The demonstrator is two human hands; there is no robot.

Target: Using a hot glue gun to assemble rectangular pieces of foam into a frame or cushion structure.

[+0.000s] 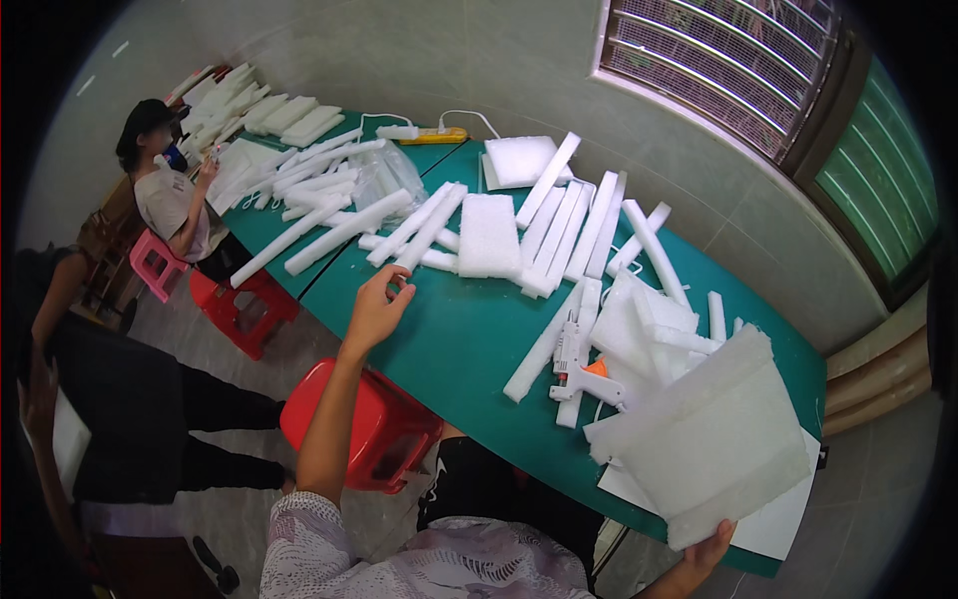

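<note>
Left hand: grip open, fingers spread, holding nothing, reached over the green bench edge just short of a white foam strip. Right hand: grip closed on the lower corner of a large white foam sheet (tilted, overhanging the bench's near edge). White glue gun lay between them.

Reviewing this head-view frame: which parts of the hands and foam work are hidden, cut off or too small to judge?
- Right hand: only fingertips show; the foam sheet stack covers its grip.
- Left hand: contact with the foam strip cannot be told.
- Glue gun: its cord is hidden among the foam.
- Seated person's hands: too small.
</note>
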